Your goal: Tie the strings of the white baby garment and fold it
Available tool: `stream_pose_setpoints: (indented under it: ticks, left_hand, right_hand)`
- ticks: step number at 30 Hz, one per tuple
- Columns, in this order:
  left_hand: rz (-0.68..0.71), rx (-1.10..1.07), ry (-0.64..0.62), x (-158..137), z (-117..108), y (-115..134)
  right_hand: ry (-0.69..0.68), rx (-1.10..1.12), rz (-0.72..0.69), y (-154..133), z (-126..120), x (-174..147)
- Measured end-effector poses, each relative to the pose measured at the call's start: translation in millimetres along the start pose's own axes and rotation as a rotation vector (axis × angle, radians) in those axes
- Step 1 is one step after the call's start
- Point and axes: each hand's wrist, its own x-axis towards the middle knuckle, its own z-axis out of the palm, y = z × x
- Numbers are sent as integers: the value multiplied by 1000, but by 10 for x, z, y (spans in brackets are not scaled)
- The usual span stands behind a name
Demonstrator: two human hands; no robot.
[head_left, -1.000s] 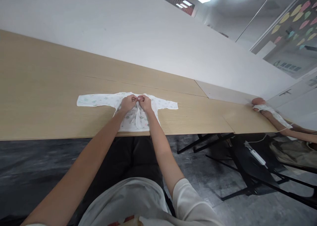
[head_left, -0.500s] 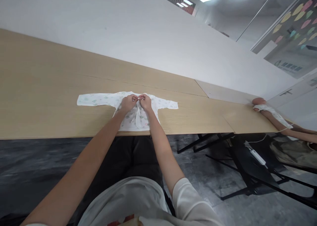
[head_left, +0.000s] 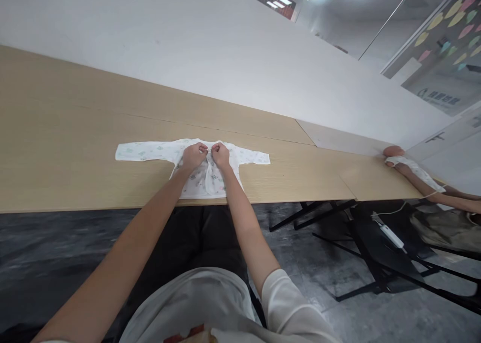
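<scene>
The small shirt (head_left: 210, 178) lay on the bench (head_left: 300, 177), sleeves (head_left: 145, 151) spread: laying-out appeared done. Left hand (head_left: 194, 155) and right hand (head_left: 221, 155) were slightly apart at its neck, fingers curled; grip and fastening there could not be confirmed.

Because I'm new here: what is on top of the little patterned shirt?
The person's left hand and right hand are close together over the shirt, at its upper front; the forearms pass over its lower sides. Cloth beneath is covered; its details cannot be seen.
</scene>
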Motion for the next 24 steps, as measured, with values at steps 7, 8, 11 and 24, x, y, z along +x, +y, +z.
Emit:
stream_pose_setpoints:
  ticks: [7,8,11,24]
  left_hand:
    - [-21,127,22,-10,-11,19]
    - [-29,137,24,-8,-10,21]
    - [-59,151,9,25,-9,19]
    - [228,-101,-177,-93,-180,-293]
  right_hand:
    - [-55,-126,-37,-13,-16,6]
    - [-62,-139,-48,-15,-18,3]
    - [-81,-166,-64,-28,-28,-12]
    - [-313,-221,-72,-272,-354,-167]
